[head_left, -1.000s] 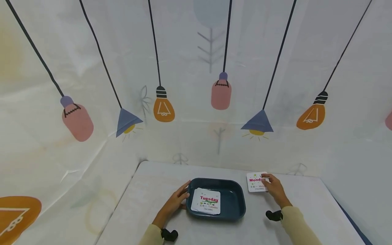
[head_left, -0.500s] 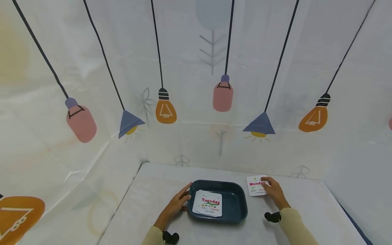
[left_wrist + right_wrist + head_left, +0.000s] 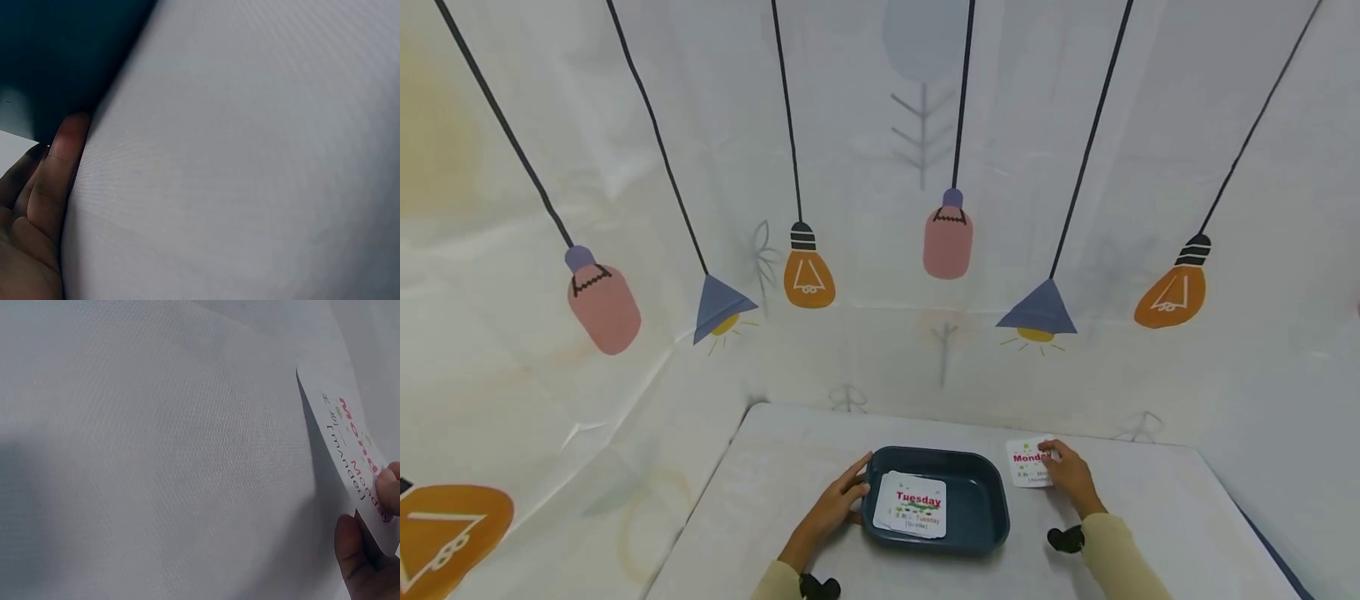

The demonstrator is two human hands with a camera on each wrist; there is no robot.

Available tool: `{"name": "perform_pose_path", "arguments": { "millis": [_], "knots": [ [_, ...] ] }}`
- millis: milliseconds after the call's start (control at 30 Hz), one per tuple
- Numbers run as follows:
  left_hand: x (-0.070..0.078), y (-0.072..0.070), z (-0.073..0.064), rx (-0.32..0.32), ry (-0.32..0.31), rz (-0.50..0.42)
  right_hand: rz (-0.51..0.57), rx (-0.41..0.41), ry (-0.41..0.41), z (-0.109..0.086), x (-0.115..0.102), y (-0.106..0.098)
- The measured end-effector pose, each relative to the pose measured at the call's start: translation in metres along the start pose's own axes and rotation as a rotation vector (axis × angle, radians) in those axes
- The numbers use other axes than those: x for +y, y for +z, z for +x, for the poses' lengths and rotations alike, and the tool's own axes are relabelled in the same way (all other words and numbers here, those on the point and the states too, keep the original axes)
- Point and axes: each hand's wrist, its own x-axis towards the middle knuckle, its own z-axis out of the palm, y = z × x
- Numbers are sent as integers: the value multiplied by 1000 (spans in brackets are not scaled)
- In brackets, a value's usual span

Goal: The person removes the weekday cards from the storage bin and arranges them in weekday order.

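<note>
A white card [image 3: 1025,463] printed "Monday" in red is beside the tray, and my right hand [image 3: 1072,477] pinches its right edge. In the right wrist view this card [image 3: 337,425] tilts up from the table with a shadow beneath it. A finger lies on its printed face, the thumb at its underside. At the left end of a dark blue-green tray [image 3: 977,500], my left hand [image 3: 829,508] holds the rim and side wall. The left wrist view has a fingertip [image 3: 74,128] against the tray's outer wall. Inside the tray, on its left, lies a stack of cards [image 3: 912,505], "Tuesday" uppermost.
The white-covered table [image 3: 805,437] carries the tray near its middle. Behind it hangs a pale backdrop [image 3: 865,350] with printed lamps and bulbs, and its left side runs along the table edge.
The whole head view has shifted slightly, so everything appears lower. The Monday card's near edge looks a little more raised; the left hand stays on the tray.
</note>
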Motion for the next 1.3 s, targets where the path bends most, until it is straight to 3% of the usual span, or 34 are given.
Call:
{"name": "perform_pose_path", "arguments": {
  "millis": [500,967,1300],
  "knots": [
    [-3,2,-2,23,4,21,-143,-3,-96,-1,5,3],
    [-2,3,2,-15,19,-21,-212,40,-125,-8,6,1],
    [-2,1,0,8,32,32,-318,19,-75,-12,-4,2]
  ]
}}
